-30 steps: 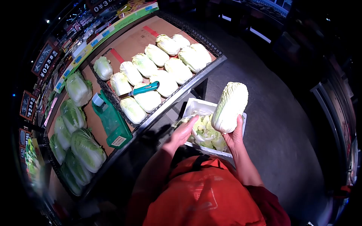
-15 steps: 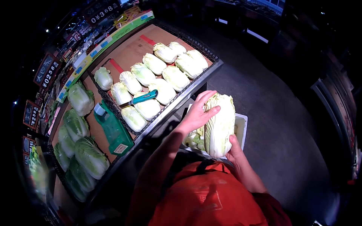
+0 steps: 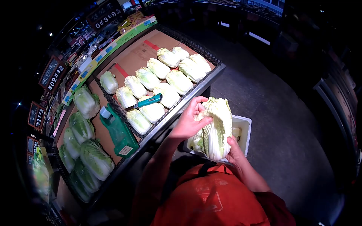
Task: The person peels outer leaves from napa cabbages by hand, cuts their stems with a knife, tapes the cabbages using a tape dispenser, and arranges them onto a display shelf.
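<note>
A napa cabbage [image 3: 217,132] is held in front of me, tilted, its white base toward my body. My right hand [image 3: 237,152] grips its lower right side, thumb on the front and the other fingers hidden behind. My left hand [image 3: 194,118] is at its upper left, fingers curled and thumb laid on an outer leaf, which shows a hollow fold beside it. Whether that leaf is partly detached I cannot tell. Below the cabbage stands a white box [image 3: 245,132] with pale leaf pieces inside, partly hidden by the cabbage and hands.
To the left, a display stand [image 3: 130,58] bears several pale napa cabbages [image 3: 179,82]. A teal-handled knife [image 3: 150,101] lies on them. A green plastic holder [image 3: 118,132] and greener cabbages [image 3: 97,160] are nearer on the left. Dark floor [image 3: 279,124] extends to the right.
My left hand's fingers have curled in more at the cabbage's upper left side. The outer leaf now shows a hollow fold. The view has shifted slightly.
</note>
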`<state>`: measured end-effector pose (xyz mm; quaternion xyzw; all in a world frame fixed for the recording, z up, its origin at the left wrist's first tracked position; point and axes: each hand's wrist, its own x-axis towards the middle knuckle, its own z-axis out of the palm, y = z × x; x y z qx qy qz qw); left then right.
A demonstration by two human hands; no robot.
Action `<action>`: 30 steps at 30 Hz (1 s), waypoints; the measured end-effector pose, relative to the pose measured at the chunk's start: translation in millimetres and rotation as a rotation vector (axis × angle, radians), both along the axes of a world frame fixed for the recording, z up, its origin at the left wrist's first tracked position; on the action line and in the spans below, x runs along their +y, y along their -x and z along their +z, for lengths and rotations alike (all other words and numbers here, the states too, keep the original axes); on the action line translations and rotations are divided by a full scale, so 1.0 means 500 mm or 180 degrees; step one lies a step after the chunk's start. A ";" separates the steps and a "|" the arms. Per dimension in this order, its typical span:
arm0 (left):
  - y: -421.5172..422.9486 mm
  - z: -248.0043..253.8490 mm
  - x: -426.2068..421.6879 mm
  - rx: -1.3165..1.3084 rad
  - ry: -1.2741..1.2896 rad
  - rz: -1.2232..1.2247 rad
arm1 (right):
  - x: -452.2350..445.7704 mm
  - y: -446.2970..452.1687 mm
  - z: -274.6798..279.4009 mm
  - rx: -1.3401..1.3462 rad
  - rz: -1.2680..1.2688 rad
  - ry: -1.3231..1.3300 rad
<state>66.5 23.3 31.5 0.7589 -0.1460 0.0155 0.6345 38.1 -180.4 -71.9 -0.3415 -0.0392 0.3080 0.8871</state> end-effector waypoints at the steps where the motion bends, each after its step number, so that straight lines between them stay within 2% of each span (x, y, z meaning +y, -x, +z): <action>1: 0.008 0.012 0.003 0.0332 0.0171 -0.0165 | 0.003 0.000 0.000 0.0081 -0.0052 -0.0019; 2: 0.016 0.021 0.011 0.0508 -0.0226 -0.0186 | 0.005 -0.001 -0.001 0.0167 -0.0109 -0.0037; 5: 0.033 0.022 0.026 -0.0534 -0.1115 -0.0112 | 0.006 -0.009 -0.024 0.0397 -0.0332 -0.0059; 8: 0.063 0.035 0.028 -0.1048 -0.0714 -0.0354 | 0.006 -0.023 -0.007 0.0700 -0.0622 0.0054; 11: 0.118 0.011 0.031 -0.0721 0.0040 -0.0945 | 0.007 -0.047 0.014 0.1040 -0.0938 0.0004; 12: 0.147 0.007 0.019 -0.1195 -0.1004 -0.0343 | 0.006 -0.055 0.026 0.1133 -0.1056 -0.0094; 13: 0.158 0.028 0.006 -0.1250 -0.1168 -0.0363 | 0.003 -0.063 0.033 0.1223 -0.1173 -0.0195; 15: 0.177 0.009 -0.014 -0.1286 -0.1161 -0.0192 | -0.003 -0.075 0.018 0.1316 -0.1350 -0.0573; 17: 0.179 -0.039 -0.006 -0.1682 -0.1051 0.0488 | -0.005 -0.081 -0.009 0.1207 -0.1562 -0.0937; 18: 0.190 -0.059 0.006 -0.1303 -0.1020 0.1338 | -0.015 -0.086 -0.031 0.1302 -0.1383 -0.1234; 19: 0.182 -0.058 0.014 -0.0408 0.0447 0.1906 | -0.030 -0.089 -0.051 0.1401 -0.1201 -0.1530; 20: 0.163 -0.045 0.034 0.0021 0.1691 0.1844 | -0.043 -0.090 -0.070 0.1498 -0.1016 -0.1824; 21: 0.148 -0.031 0.041 0.0414 0.1692 0.1945 | -0.049 -0.085 -0.063 0.1582 -0.1272 -0.1526; 23: 0.128 -0.072 0.060 0.0683 0.0723 0.1762 | -0.060 -0.088 -0.043 0.1707 -0.1738 -0.0920; 25: 0.103 -0.072 0.022 0.0804 0.0478 0.1660 | -0.080 -0.090 -0.066 0.1585 -0.1450 -0.1242; 27: 0.056 -0.167 0.027 0.0708 0.1235 0.0975 | -0.090 -0.090 -0.076 0.1478 -0.1175 -0.1409; 30: -0.012 -0.251 0.017 0.0998 0.0675 0.0481 | -0.093 -0.086 -0.065 0.1474 -0.0977 -0.1479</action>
